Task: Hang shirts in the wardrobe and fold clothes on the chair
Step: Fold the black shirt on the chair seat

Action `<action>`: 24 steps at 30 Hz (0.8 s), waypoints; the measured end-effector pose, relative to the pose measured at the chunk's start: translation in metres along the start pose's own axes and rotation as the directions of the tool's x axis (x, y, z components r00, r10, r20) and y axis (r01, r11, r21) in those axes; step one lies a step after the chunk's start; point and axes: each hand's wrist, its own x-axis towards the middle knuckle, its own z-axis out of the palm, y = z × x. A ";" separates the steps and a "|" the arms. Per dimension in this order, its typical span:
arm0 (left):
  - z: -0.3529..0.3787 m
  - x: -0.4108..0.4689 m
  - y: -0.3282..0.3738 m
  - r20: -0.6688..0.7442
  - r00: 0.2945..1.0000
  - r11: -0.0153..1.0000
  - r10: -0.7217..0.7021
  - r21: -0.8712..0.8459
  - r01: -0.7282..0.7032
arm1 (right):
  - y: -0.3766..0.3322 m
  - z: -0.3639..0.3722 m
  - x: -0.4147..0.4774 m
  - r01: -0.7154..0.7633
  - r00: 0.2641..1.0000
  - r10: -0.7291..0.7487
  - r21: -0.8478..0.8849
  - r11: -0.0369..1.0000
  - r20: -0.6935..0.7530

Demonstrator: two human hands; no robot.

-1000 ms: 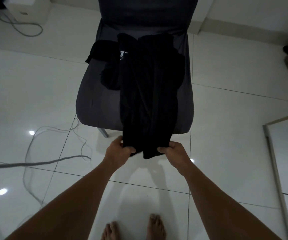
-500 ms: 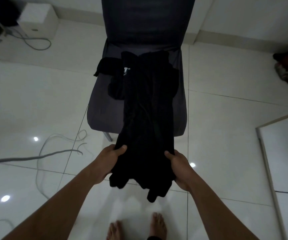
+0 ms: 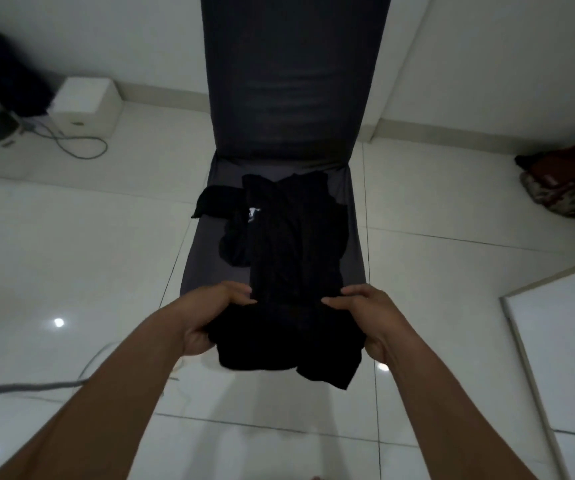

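A: colours on the clothes?
B: garment between left hand and right hand: plain black, 1 small white mark on its far part. chair beyond the hands: plain dark grey.
A: rest?
B: floor under the hands: glossy white tile, thin dark grout lines. left of left hand: grey cable, white box further off. far right of right hand: cloth pile, dark red over mottled print.

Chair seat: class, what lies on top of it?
A long black garment lies along the chair seat, its near end bunched in the left hand and right hand. Another dark piece shows partly beneath it; the rest is covered.
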 end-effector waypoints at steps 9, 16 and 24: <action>0.013 0.089 0.101 -0.013 1.000 0.865 -0.007 -0.502 -0.001 | -0.081 0.019 0.118 -0.176 0.979 0.036 0.753 0.634 0.199; 0.013 0.138 0.131 -0.228 0.974 0.952 0.014 0.301 0.057 | -0.090 0.024 0.170 0.284 0.956 -0.199 -0.507 0.814 0.217; 0.014 0.181 0.160 -0.316 0.884 0.892 0.344 0.405 -0.202 | -0.125 0.041 0.200 0.231 0.973 -0.217 -0.280 0.932 0.082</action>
